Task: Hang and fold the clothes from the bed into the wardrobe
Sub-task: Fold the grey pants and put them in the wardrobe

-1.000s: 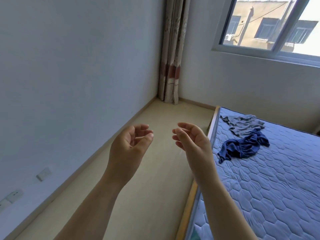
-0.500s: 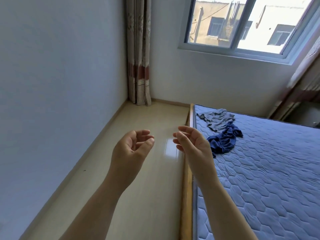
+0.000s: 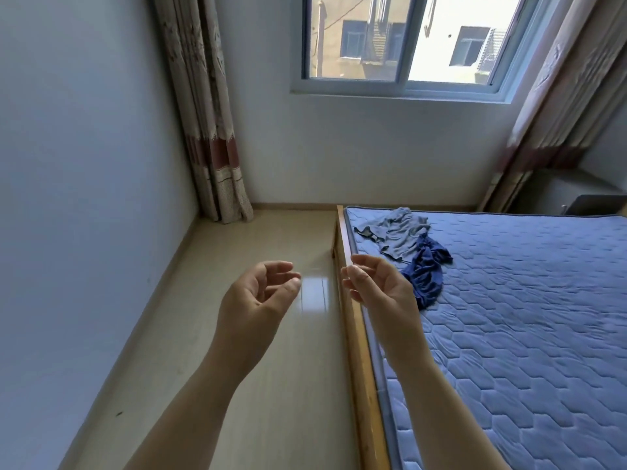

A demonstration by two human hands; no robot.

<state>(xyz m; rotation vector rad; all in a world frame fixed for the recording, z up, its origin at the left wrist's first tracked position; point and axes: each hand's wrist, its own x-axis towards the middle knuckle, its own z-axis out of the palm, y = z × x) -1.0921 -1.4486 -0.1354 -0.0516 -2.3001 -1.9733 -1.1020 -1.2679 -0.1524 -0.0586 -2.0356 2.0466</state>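
The person held both arms out in front. The left hand (image 3: 258, 296) was up over the floor (image 3: 271, 401). Its fingers were bent a little and loose, and it held nothing. The right hand (image 3: 380, 290) was just beside it, over the wooden edge (image 3: 356, 334) of the bed. Its fingers were soft and bent too, with nothing in them. The two hands were near each other but did not touch.

Two pieces of clothing lay on the blue mattress (image 3: 526, 317), near the far left corner of the bed. The grey top (image 3: 398, 234) lay closer to the wall under the window (image 3: 407, 45). The dark blue cloth (image 3: 425, 276) was bunched up and touched the grey top on its near side. Both lay apart from the right hand, further along the bed.

A long curtain (image 3: 210, 130) hung in the left corner. Another curtain (image 3: 559, 113) hung at the right side of the window.
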